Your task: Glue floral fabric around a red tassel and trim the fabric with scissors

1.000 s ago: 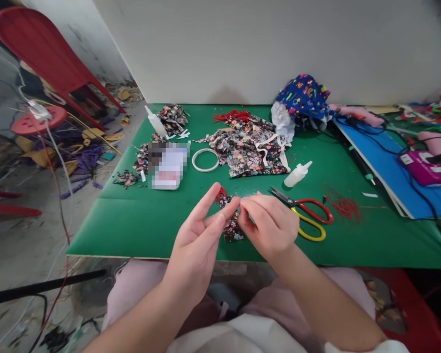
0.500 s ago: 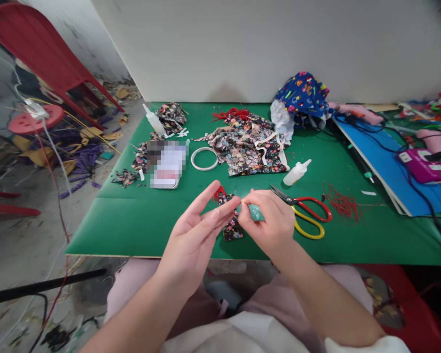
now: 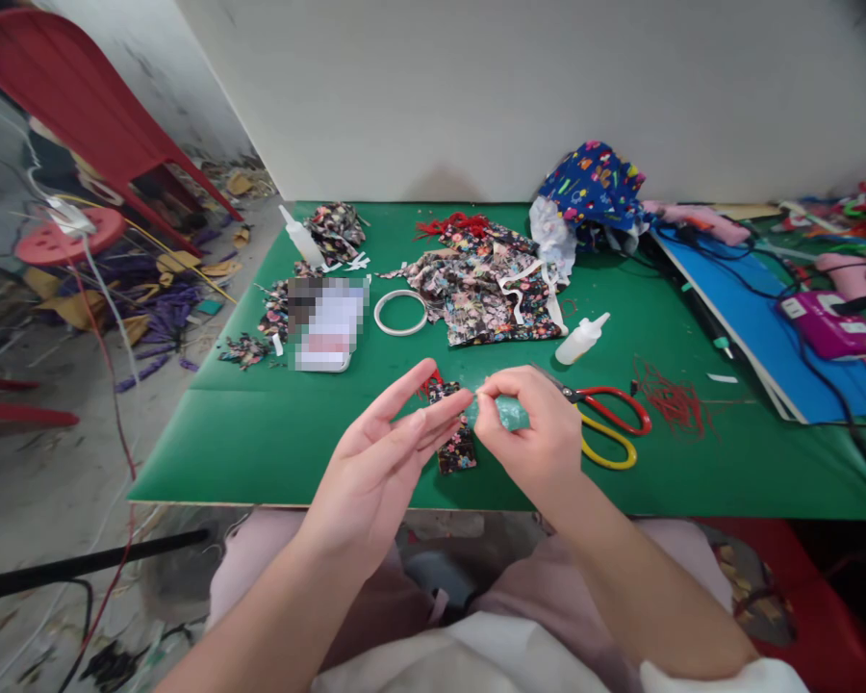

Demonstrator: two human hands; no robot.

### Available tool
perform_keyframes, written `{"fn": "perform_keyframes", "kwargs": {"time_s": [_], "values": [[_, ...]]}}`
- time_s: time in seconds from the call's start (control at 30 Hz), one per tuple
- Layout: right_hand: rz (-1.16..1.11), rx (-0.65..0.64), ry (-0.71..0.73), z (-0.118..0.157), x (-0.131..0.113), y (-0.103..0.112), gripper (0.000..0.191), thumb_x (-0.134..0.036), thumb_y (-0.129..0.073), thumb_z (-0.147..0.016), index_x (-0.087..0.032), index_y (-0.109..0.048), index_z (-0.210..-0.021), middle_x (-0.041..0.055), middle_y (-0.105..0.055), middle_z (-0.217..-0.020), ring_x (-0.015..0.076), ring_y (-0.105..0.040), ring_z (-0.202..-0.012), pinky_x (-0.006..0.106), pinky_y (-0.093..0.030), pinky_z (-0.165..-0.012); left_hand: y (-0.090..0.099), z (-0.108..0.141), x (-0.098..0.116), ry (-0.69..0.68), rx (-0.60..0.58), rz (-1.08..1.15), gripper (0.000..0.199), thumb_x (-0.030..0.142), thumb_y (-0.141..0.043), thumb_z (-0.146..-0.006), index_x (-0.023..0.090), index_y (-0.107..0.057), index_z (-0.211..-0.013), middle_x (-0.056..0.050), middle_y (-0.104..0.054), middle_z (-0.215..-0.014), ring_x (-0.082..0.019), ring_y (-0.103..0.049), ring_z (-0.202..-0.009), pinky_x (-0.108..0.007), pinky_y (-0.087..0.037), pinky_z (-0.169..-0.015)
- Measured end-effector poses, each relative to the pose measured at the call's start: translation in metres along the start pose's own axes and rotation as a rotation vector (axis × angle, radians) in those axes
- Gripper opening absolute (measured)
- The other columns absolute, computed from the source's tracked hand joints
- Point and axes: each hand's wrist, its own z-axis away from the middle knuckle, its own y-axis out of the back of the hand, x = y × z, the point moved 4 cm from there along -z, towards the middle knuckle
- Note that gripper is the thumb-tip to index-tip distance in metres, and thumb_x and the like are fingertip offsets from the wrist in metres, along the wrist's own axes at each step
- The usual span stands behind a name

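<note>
My left hand (image 3: 375, 452) is held palm up above the table, fingers stretched out. Against the tips of its middle fingers, my right hand (image 3: 532, 433) makes a pinch of thumb and forefinger. Anything between those fingertips is too small to make out. Under the hands lies a dark floral fabric piece (image 3: 456, 450) with a red cord tassel (image 3: 427, 385) at its far end, partly hidden by the left fingers. Just right of my right hand are scissors (image 3: 610, 462) with one red and one yellow handle, their blades partly covered by the hand.
Floral cloth (image 3: 476, 294), a white ring (image 3: 402, 330), a phone (image 3: 328, 327) and a small bottle (image 3: 581, 340) lie on the green table (image 3: 238, 443). Red threads (image 3: 674, 399) and a blue folder (image 3: 743, 337) are at right. Another bottle (image 3: 301, 239) stands far left.
My right hand has shifted slightly to the right and down, its pinch still by the left fingertips. My left hand has hardly moved.
</note>
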Motion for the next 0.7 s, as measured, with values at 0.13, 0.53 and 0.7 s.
{"fn": "perform_keyframes", "kwargs": {"time_s": [0.13,0.53,0.7], "values": [[-0.008,-0.011,-0.017,-0.0006,0.0006,0.0006,0.014,-0.008,-0.052,-0.077,-0.021,-0.052,-0.073,-0.003,-0.06,-0.066,0.0099,-0.057,-0.063,0.023,-0.047,-0.062,0.0004,0.0003,0.0006,0.005,-0.011,0.006,0.045,0.019,-0.06,-0.081,0.02,-0.053,-0.126,-0.012,-0.071,-0.106,-0.024,-0.063,-0.108,-0.038,-0.044,-0.099],[-0.047,-0.029,-0.038,-0.0006,0.003,0.0004,0.013,-0.009,-0.052,-0.077,-0.021,-0.053,-0.073,-0.0033,-0.06,-0.066,0.0094,-0.056,-0.063,0.022,-0.046,-0.062,0.0017,0.0008,0.0029,0.007,-0.02,0.007,0.043,0.019,-0.057,-0.083,0.019,-0.053,-0.126,-0.012,-0.071,-0.105,-0.023,-0.064,-0.105,-0.036,-0.046,-0.097],[-0.09,-0.045,-0.042,0.0003,0.0018,0.0001,0.012,-0.009,-0.054,-0.078,-0.02,-0.057,-0.077,-0.0017,-0.063,-0.069,0.0095,-0.059,-0.066,0.022,-0.048,-0.064,0.002,0.0016,0.0026,-0.059,-0.008,-0.052,0.043,0.02,-0.055,-0.086,0.021,-0.051,-0.129,-0.01,-0.071,-0.107,-0.021,-0.063,-0.107,-0.036,-0.044,-0.099]]}}
